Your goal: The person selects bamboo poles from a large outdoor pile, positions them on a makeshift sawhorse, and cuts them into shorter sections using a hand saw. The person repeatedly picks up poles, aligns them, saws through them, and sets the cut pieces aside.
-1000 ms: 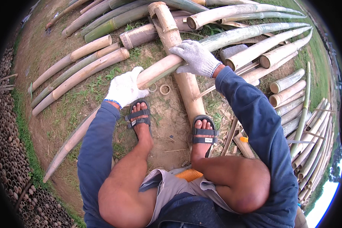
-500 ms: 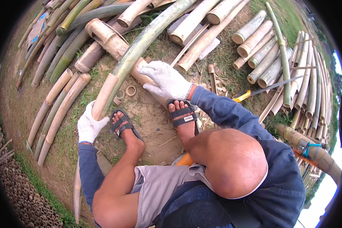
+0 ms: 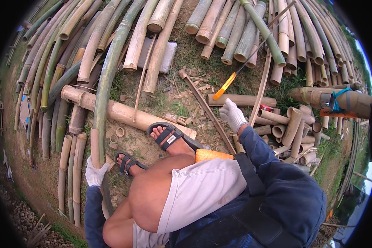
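Observation:
My gloved left hand [image 3: 96, 171] is wrapped round the lower end of a short pale bamboo piece [image 3: 95, 144]. The piece lies along a long green bamboo pole [image 3: 105, 93], which runs on below the hand. My gloved right hand [image 3: 232, 115] is held out at the right, its fingers slightly bent and nothing visible in them. Just beyond its fingertips is a hand saw with a yellow-orange handle [image 3: 225, 86], its dark blade slanting up and away to the right. The green pole crosses over a thick tan bamboo log [image 3: 128, 115] on the ground.
Bamboo poles [image 3: 231, 33] lie in rows at the far side, with more cut poles [image 3: 72, 177] at the left. Short bamboo offcuts [image 3: 293, 128] are heaped at the right. A narrow bamboo strip [image 3: 206, 109] lies before my right arm. My sandalled feet [image 3: 169, 138] rest near the log.
My right hand has left the bamboo log and moved right, near the saw's handle. My view has turned to the right. The left hand still grips the pale bamboo piece against the pole.

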The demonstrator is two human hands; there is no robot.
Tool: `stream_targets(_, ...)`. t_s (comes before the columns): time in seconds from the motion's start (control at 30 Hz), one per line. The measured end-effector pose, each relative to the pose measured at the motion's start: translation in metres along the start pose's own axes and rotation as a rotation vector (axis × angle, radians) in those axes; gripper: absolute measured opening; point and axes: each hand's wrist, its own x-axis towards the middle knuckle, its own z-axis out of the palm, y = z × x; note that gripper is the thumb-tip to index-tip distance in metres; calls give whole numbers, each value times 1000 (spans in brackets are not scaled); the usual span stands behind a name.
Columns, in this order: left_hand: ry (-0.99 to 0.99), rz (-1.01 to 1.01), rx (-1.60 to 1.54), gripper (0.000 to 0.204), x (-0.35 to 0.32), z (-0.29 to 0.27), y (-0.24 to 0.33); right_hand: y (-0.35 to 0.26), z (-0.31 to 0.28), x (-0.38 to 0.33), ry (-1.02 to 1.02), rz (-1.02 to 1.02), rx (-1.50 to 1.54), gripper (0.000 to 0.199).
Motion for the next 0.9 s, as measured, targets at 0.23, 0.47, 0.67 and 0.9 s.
stream_targets(0.23, -107, -30, 53, 91, 8, -13, 10, -61, -2, 124, 406, -147, -185, 52)
stream_targets(0.47, 6, 24, -126, 82, 5, 10, -8, -63, -12, 213, 70, -24, -410, 47)
stream_targets(0.67, 77, 54, -120, 85, 6, 22, -21, -37, 20, 199, 303, -299, -575, 53)
stream_targets(0.9, 116, 80, -167, 88, 16, 37, -54, -3, 74, 53, -271, -438, -50, 57)
